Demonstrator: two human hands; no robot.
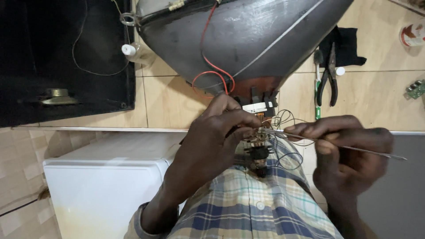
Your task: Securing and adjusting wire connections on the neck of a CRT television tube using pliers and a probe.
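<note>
A grey picture tube [248, 35] lies on the tiled floor with its neck [259, 150] pointing toward me. My left hand [217, 137] pinches thin wires at the neck, close to the small white board [258, 106]. My right hand [341, 146] grips a thin metal rod [354, 148], whose tip touches the spot held by my left fingers. Red wires [212, 66] run across the tube, and black wires [287, 141] loop around the neck. My plaid shirt [256, 208] fills the lower middle.
Black pliers [330, 75] and a green-handled tool [317, 88] lie on the floor at the right, by a black cloth [347, 44]. A white box [110, 177] stands at the lower left, a black panel [62, 57] at the upper left. A small white bottle [137, 52] sits beside the tube.
</note>
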